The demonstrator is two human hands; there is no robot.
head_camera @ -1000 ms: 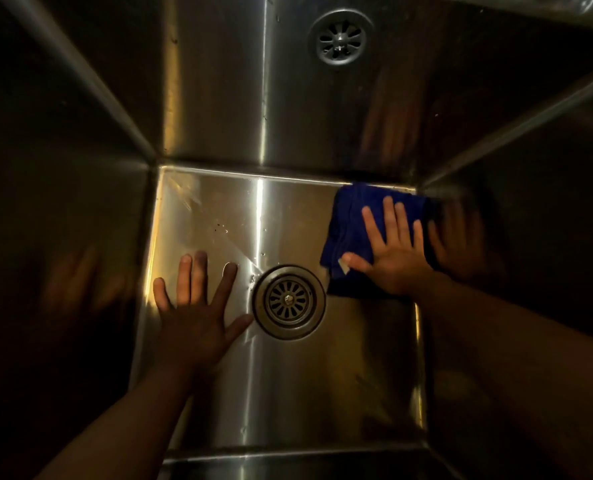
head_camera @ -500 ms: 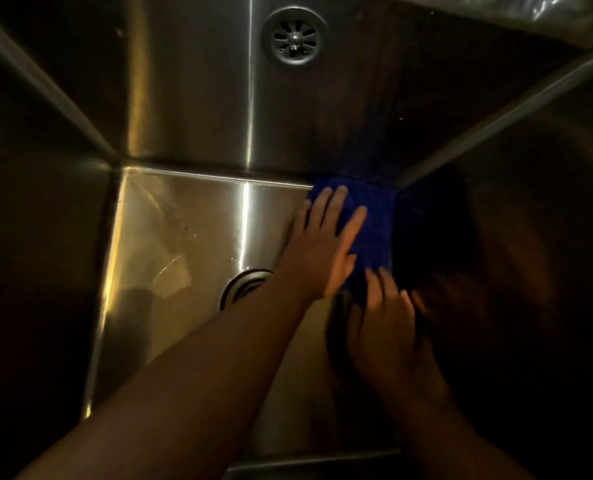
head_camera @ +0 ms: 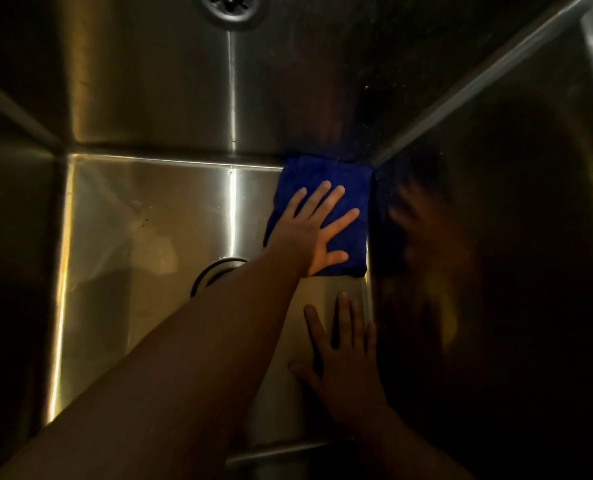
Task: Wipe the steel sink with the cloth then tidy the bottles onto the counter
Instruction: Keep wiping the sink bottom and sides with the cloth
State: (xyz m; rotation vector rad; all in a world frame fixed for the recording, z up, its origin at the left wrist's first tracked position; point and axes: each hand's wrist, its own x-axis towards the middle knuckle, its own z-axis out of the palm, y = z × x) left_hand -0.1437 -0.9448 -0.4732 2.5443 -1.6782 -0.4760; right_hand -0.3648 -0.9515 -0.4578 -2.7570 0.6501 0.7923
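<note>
I look down into a deep steel sink (head_camera: 142, 237). A folded blue cloth (head_camera: 350, 188) lies flat on the sink floor in the far right corner. My left hand (head_camera: 314, 230) reaches across and presses on the cloth with straight, spread fingers. My right hand (head_camera: 343, 362) lies flat on the bare sink floor nearer to me, against the right wall, apart from the cloth. No bottles are in view.
The floor drain (head_camera: 215, 271) is half hidden under my left forearm. An overflow grille (head_camera: 232, 8) sits high on the back wall. The dark right wall (head_camera: 495, 271) mirrors my hands.
My left hand crossed from the left of the drain onto the cloth. My right hand came off the cloth and slid back toward me along the right wall.
</note>
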